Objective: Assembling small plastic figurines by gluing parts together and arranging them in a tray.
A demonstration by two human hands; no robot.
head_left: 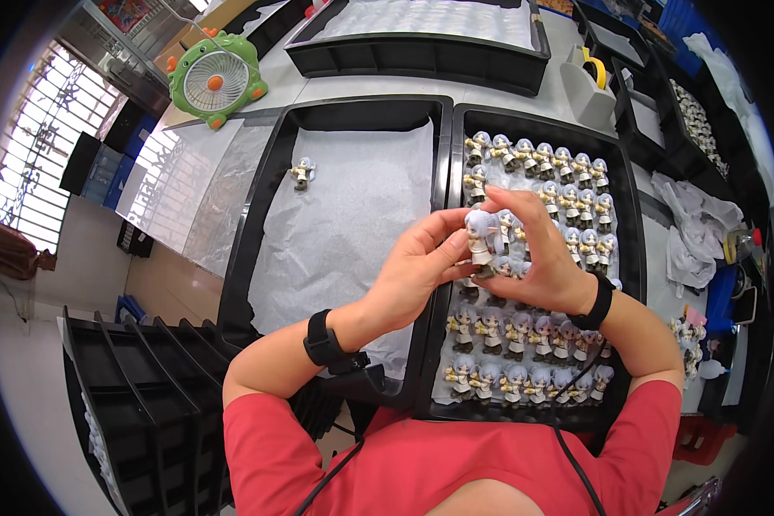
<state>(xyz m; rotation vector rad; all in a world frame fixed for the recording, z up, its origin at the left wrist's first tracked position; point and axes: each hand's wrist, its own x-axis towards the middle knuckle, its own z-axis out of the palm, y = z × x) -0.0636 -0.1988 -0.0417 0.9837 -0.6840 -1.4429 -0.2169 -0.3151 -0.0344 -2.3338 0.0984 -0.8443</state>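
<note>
Your fingers (452,243) of both hands pinch one figurine (480,237), raised above the right tray (629,199) where you can see it closely. Rows of figurines (525,331) fill that tray; the left tray (251,225), paper-lined, holds a single figurine (301,173) at its far end.

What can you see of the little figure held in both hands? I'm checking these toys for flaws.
The figure is a small big-headed doll with pale silver-lilac hair and a brownish outfit, seemingly moulded plastic. It is held upright above the right tray, which is filled with rows of similar figures. The left hand grips it from the left with thumb and fingers; the right hand pinches it from above and right. Fine details are too small to tell.
</note>
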